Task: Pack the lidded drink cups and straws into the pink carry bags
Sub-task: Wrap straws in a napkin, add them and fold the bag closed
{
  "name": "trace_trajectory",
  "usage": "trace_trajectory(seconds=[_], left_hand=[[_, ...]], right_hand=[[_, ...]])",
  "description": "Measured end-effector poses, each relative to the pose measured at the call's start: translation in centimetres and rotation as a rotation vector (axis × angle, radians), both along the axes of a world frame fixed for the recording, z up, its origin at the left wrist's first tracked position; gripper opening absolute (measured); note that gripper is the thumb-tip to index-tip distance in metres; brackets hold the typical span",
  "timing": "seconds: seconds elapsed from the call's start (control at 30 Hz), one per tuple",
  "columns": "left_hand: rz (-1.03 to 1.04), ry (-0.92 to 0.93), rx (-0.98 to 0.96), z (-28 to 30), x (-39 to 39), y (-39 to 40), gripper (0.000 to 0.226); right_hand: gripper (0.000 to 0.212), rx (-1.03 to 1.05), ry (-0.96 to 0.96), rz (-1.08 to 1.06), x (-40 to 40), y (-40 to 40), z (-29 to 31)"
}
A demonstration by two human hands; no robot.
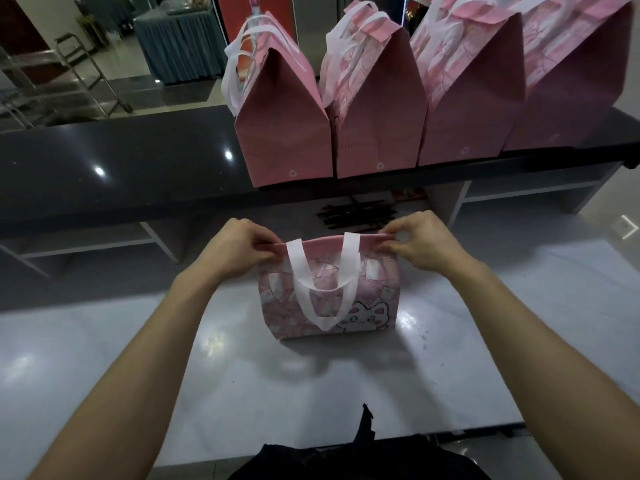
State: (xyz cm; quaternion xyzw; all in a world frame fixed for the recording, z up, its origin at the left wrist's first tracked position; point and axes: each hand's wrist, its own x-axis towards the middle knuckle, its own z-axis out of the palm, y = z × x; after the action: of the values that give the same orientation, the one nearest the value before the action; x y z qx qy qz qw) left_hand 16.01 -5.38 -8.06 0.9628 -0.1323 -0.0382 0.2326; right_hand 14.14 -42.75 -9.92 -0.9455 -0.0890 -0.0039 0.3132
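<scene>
A pink carry bag [329, 299] stood upright on the pale, glossy worktop [450, 358] directly in front of you, its top edges drawn together so that nothing inside it could be seen. Its near face showed a printed pattern of pink and white shapes with a small white cartoon cat at the lower right, and a white strap handle [323, 285] hung down over that face in a loop.

Your left hand [239, 247] pinched the top rim at the bag's left corner, fingers curled over the edge. Your right hand [415, 244] pinched the top rim at the right corner in the same way. The bag sat between your two hands and below them, with its rim stretched flat from one grip to the other.

Beyond it, on a raised black counter [121, 168], four more pink bags [284, 133] stood in a row, touching side by side, with their plain pink end panels facing you. Their tops were folded closed into peaks, white handles showing at the top, and their contents were hidden.

Between the near bag and the counter, a loose pile of dark sticks, possibly straws [356, 214], lay on a lower surface; you could not tell for certain what they were. A dark garment [360, 459] showed at the bottom edge.
</scene>
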Motion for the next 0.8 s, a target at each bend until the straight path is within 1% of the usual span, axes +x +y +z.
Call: trace_trajectory(seconds=[0.03, 0.07, 0.13, 0.17, 0.2, 0.27, 0.33, 0.37, 0.47, 0.5, 0.53, 0.6, 0.67, 0.73, 0.8], left_hand=[[-0.002, -0.003, 0.013, 0.2, 0.0, -0.2, 0.028], [-0.01, 0.022, 0.018, 0.5, 0.0, -0.2, 0.033], [-0.062, 0.124, 0.019, 1.8, -0.1, 0.3, 0.05], [-0.089, 0.145, 0.007, 2.5, -0.2, 0.3, 0.056], [-0.104, 0.124, -0.018, 3.2, -0.4, 0.0, 0.057], [-0.116, -0.029, -0.069, 4.3, -0.9, -2.4, 0.05], [-0.16, -0.164, -0.058, 4.8, -1.3, -6.6, 0.041], [-0.202, -0.186, -0.039, 4.8, -1.5, -8.9, 0.042], [-0.325, -0.153, 0.072, 3.7, -1.4, -14.7, 0.06], [-0.346, -0.135, 0.115, 3.2, -1.2, -16.1, 0.063], [-0.356, -0.124, 0.151, 2.7, -1.0, -17.2, 0.061], [-0.343, -0.128, 0.187, 1.8, -0.4, -18.5, 0.048], [-0.296, -0.161, 0.15, 1.1, -0.1, -18.7, 0.037], [-0.247, -0.19, 0.067, 0.7, -0.1, -18.4, 0.027], [-0.22, -0.192, 0.005, 0.4, -0.3, -18.0, 0.022]], right_hand=[[0.034, 0.019, -0.008, 0.001, 0.0, 0.2, -0.1], [0.046, 0.041, -0.01, 0.012, -0.2, 0.2, 0.0], [0.08, 0.114, -0.012, 0.004, -1.0, -0.5, 0.2], [0.087, 0.17, -0.026, -0.019, -1.6, -1.1, 0.0], [0.088, 0.227, -0.044, -0.046, -2.4, -1.8, -0.4], [0.085, 0.3, -0.062, -0.096, -4.2, -3.0, -1.7], [0.086, 0.324, -0.025, -0.124, -6.2, -3.4, -3.6], [0.089, 0.324, 0.004, -0.136, -7.1, -3.4, -4.7], [0.1, 0.272, 0.09, -0.132, -8.9, -2.7, -7.8], [0.097, 0.249, 0.105, -0.124, -9.1, -2.3, -8.6], [0.089, 0.233, 0.109, -0.124, -9.2, -2.0, -9.3], [0.067, 0.216, 0.087, -0.138, -8.8, -1.5, -10.2], [0.046, 0.219, 0.061, -0.139, -8.5, -0.9, -10.9], [0.028, 0.21, 0.035, -0.078, -8.3, -0.3, -11.4], [0.021, 0.215, 0.035, -0.017, -8.4, 0.4, -11.8]])
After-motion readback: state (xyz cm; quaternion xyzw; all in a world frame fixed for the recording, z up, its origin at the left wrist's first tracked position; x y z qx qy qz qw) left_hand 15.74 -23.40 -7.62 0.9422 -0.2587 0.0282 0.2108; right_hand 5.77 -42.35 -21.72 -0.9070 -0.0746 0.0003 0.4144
